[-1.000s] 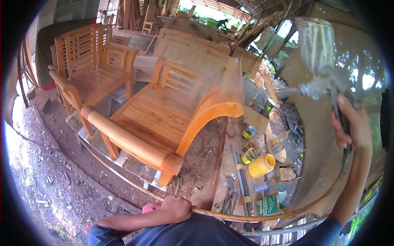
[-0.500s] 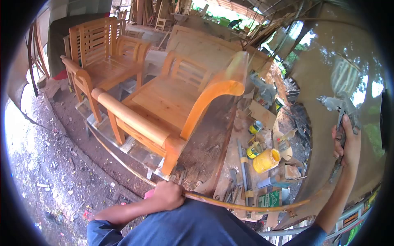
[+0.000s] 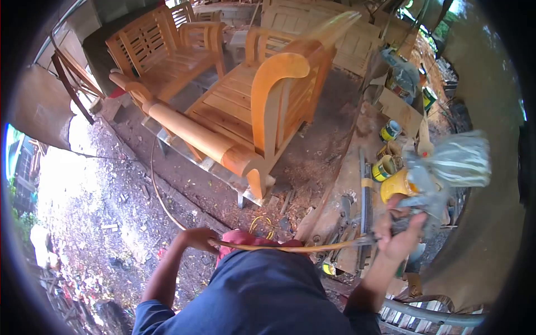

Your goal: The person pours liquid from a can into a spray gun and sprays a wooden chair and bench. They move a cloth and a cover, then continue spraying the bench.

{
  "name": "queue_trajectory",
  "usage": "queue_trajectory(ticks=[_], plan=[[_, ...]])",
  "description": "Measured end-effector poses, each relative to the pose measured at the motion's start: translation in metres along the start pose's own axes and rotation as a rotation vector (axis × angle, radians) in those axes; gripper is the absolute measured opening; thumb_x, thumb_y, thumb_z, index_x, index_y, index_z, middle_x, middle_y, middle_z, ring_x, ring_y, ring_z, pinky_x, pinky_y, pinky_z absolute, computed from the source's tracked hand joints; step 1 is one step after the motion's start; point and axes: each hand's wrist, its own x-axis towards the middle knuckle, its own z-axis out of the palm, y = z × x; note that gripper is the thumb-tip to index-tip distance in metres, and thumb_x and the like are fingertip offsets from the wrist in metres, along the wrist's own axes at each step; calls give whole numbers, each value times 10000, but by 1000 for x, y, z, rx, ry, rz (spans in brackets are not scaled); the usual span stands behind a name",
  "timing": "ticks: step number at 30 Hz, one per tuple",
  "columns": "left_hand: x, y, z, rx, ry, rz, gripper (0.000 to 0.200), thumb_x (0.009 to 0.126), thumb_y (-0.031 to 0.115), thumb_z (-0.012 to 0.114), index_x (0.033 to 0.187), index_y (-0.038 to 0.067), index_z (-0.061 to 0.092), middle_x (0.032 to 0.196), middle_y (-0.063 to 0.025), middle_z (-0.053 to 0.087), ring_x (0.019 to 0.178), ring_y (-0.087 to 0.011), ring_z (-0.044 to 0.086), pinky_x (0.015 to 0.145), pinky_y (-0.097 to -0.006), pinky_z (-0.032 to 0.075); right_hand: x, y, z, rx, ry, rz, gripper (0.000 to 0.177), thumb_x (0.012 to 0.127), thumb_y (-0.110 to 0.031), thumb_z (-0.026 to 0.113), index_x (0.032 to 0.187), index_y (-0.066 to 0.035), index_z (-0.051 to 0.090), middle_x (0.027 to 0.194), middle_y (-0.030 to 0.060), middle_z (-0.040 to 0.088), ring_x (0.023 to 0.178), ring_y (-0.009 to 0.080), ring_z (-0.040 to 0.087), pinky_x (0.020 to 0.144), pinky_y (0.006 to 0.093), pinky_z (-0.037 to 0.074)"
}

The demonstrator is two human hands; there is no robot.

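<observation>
My right hand [image 3: 399, 229] is wrapped round the handle of a spray gun [image 3: 427, 192], which is blurred by motion. A cup with pale streaks [image 3: 459, 159] is attached to the gun and tilts to the right. From the gun an orange-brown air hose [image 3: 290, 247] crosses in front of my waist. My left hand [image 3: 200, 239] is closed on this hose at my left side. Ahead of me stands a wooden armchair [image 3: 223, 111] with a shiny orange-brown finish, its curved armrest [image 3: 273, 84] nearest my right side. Neither hand touches the chair.
A second wooden chair [image 3: 162, 53] stands behind at the left. To the right, opened paint cans [image 3: 391, 130] and a yellow container [image 3: 394, 187] sit on the ground among cardboard and tools. Brown sheeting [image 3: 483, 240] hangs along the right. The hose trails on the ground at left.
My right hand has brought the spray gun down and inward from high on the right. My left hand has shifted left with the hose. The view has tilted downward and turned.
</observation>
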Motion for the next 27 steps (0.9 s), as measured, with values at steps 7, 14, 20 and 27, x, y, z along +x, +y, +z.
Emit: queue_trajectory(ticks=[7, 14, 20, 27], plan=[[90, 218, -36, -661, 372, 754, 285, 965, 197, 492, 1132, -13, 587, 1069, -170, 622, 1031, -299, 595, 910, -369, 438, -5, 72, 26, -46, 181, 78, 642, 889, -574, 503, 1074, 38, 449, 923, 158, 569, 375, 108, 412, 352, 251, 330], [120, 246, -35, -756, 282, 750, 182, 928, 138, 571, 988, -16, 646, 923, -125, 664, 885, -184, 628, 806, -339, 474, -4, 57, 24, -12, 253, 29, 632, 911, -507, 517, 1027, 109, 439, 848, 177, 556, 422, 113, 455, 420, 259, 385], [118, 260, -40, -751, 278, 749, 224, 936, 159, 563, 1073, -1, 637, 964, -123, 675, 932, -174, 633, 824, -306, 483, -4, 56, 6, 114, 256, 24, 655, 909, -587, 446, 989, 63, 452, 732, 123, 536, 342, 99, 349, 346, 257, 316], [140, 116, 1, -217, -285, 383, 698, 848, 562, 575, 1344, 84, 462, 1214, -193, 584, 1133, -333, 558, 973, -420, 419, 9, 46, 3, 205, 209, 101, 622, 866, -585, 537, 894, 34, 485, 547, 42, 451, 361, 101, 365, 368, 255, 295]])
